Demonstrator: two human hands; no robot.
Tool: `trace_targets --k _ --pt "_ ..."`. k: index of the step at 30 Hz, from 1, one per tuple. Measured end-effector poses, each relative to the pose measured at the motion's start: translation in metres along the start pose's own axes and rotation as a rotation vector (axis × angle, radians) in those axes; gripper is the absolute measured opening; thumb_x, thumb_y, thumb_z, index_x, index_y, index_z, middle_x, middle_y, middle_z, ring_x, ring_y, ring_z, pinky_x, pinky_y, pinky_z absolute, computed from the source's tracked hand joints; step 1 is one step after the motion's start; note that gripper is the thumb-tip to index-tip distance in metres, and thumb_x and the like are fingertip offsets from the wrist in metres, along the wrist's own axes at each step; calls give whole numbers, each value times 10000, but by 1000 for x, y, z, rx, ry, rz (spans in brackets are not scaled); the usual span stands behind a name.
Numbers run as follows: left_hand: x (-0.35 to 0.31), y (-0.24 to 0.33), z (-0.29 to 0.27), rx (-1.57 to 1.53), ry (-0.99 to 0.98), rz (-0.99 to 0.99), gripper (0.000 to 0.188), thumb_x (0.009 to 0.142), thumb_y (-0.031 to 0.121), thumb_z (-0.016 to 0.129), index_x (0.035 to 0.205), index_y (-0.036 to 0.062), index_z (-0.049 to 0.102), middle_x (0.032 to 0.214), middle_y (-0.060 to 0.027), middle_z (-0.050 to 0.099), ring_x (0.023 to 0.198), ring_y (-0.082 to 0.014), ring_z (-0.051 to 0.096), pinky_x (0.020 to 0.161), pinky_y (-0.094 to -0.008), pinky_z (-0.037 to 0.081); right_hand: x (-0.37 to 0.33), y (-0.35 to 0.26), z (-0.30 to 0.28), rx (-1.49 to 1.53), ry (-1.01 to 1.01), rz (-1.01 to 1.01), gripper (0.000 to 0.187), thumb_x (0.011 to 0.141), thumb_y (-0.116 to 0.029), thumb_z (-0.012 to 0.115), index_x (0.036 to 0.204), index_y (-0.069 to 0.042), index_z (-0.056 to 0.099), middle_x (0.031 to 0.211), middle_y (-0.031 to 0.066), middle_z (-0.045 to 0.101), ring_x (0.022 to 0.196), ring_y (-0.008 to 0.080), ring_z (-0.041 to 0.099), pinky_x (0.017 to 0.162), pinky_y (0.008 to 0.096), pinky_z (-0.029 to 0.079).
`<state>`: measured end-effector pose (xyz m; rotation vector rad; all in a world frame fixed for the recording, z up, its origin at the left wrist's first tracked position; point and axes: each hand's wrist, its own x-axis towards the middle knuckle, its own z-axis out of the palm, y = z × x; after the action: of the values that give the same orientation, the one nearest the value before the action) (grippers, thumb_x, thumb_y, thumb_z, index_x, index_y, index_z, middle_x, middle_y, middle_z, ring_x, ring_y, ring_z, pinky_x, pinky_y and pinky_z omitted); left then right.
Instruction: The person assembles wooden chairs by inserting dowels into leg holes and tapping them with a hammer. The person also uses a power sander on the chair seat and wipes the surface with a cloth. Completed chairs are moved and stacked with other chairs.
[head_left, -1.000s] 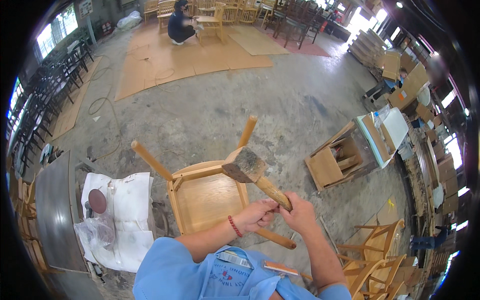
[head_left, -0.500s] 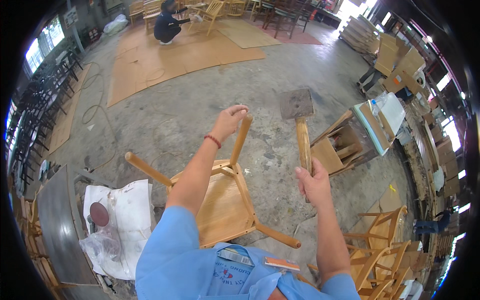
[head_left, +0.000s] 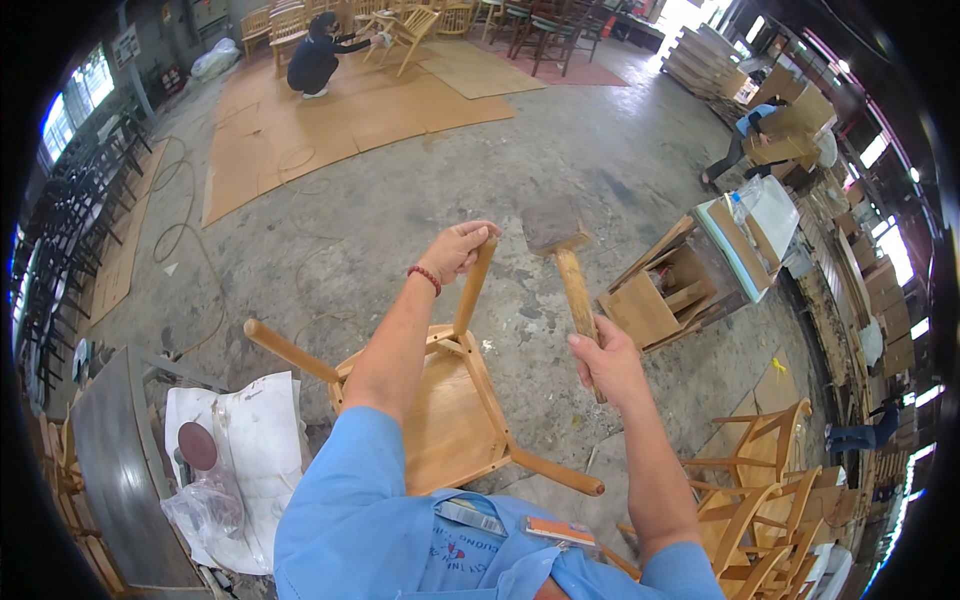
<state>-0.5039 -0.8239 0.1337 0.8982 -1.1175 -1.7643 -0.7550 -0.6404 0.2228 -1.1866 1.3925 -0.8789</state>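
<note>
An unfinished wooden chair (head_left: 440,420) lies upside down in front of me, its legs pointing up and outward. My left hand (head_left: 458,250) grips the top end of one upright leg (head_left: 472,290). My right hand (head_left: 608,362) holds a mallet (head_left: 562,250) by its wooden handle, the dark block head raised above and right of that leg, clear of the chair. A red band sits on my left wrist.
A white sheet (head_left: 240,450) with a round sanding disc and plastic bag lies at lower left beside a grey board. An open wooden crate (head_left: 660,300) stands to the right. Finished chair frames (head_left: 760,490) stack at lower right. A person crouches (head_left: 320,55) far back on brown floor boards.
My left hand left the mallet and took hold of the chair leg's top. My right hand swung the mallet up from the chair to a raised position.
</note>
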Motion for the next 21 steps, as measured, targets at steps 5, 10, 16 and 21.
trace_targets --k 5,10,16,21 --pt "2 -3 -4 -30 -18 32 259 1018 258 511 1124 74 659 843 37 575 484 -29 372 441 -198 290 10 -13 7 -102 1 -22 369 899 -145 620 1210 37 541 649 -12 484 464 85 460 430 257 385" --pt "4 -5 0 -12 0 49 246 1009 253 530 1119 73 657 782 50 555 484 -28 372 439 -199 279 19 -21 8 -213 6 -12 348 904 -148 617 1202 21 555 662 -6 502 491 87 484 449 263 404" --pt "5 -9 -1 44 47 73 244 999 244 548 1138 72 651 738 53 540 486 -26 366 437 -200 275 28 -44 15 -421 29 -50 359 932 -204 574 1228 -3 544 690 48 534 587 156 549 569 328 475" --pt "7 -11 1 21 30 80 257 997 234 550 1167 66 644 721 58 533 486 -23 360 436 -199 268 46 -41 15 -807 138 -228 459 947 -255 554 1341 -27 498 940 168 669 893 290 647 805 404 488"
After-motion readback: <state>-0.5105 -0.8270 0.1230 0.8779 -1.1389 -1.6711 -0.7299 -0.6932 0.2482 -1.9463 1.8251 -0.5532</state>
